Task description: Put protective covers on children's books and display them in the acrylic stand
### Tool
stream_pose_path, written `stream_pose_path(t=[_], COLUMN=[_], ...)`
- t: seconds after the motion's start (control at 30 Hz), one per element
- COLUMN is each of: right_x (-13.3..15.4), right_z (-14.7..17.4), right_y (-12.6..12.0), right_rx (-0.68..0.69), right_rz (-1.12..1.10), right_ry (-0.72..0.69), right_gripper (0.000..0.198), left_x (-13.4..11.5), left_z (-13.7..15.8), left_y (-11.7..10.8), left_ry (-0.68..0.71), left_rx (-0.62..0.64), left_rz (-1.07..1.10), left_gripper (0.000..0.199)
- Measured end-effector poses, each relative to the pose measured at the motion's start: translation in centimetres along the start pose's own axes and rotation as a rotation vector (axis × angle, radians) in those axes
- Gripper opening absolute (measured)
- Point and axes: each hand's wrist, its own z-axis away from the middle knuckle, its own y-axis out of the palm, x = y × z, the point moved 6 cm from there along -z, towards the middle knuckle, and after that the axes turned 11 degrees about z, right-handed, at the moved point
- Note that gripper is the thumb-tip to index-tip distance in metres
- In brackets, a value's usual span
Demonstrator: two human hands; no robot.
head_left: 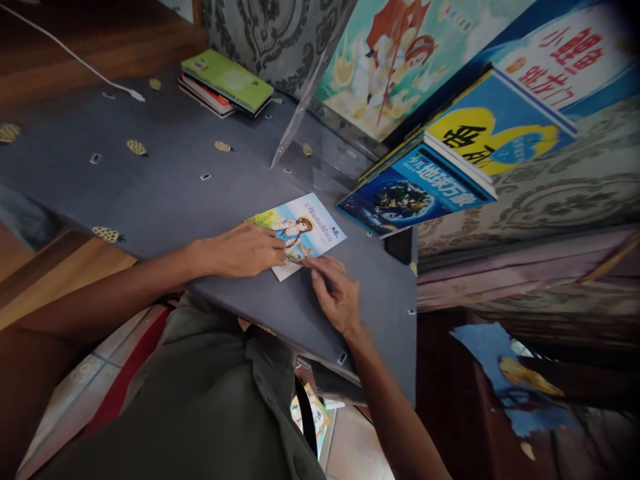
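Note:
A thin paperback book [313, 230] with a drawn girl in a yellow hat on its cover lies closed on the grey tablecloth. My left hand [250, 250] rests palm down across the book's left part, its fingers lying on the cover and hiding that side. At the near right edge, my right hand [337, 290] touches the book with stretched fingertips, the thumb held apart from them. Neither hand lifts the book.
A clear stand [305, 127] holds upright picture books, including a blue globe book [415, 187]. Farther back lies a book stack with a green cover [227, 80]. A white cable [75, 53] crosses the left. A dark phone-like object [399, 248] lies below the stand.

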Motion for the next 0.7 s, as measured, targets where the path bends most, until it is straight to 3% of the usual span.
stream_pose_path(t=[0.13,0.6,0.7], right_x=[0.7,2.5,2.1], right_z=[0.1,0.3,0.4], right_y=[-0.1,1.1,1.2], right_rx=[-0.013,0.06,0.044], right_rz=[-0.009,-0.063,-0.047], right_ry=[0.003,-0.056,-0.011], right_gripper=[0.03,0.03,0.03], left_x=[-0.6,-0.5,-0.9], left_z=[-0.1,0.3,0.4], left_y=[-0.1,-0.1,0.0], left_ry=[0.068,0.036,0.037], left_rx=[0.13,0.107,0.121], left_rz=[0.002,0.047,0.023], left_gripper=[0.026,0.025,0.021])
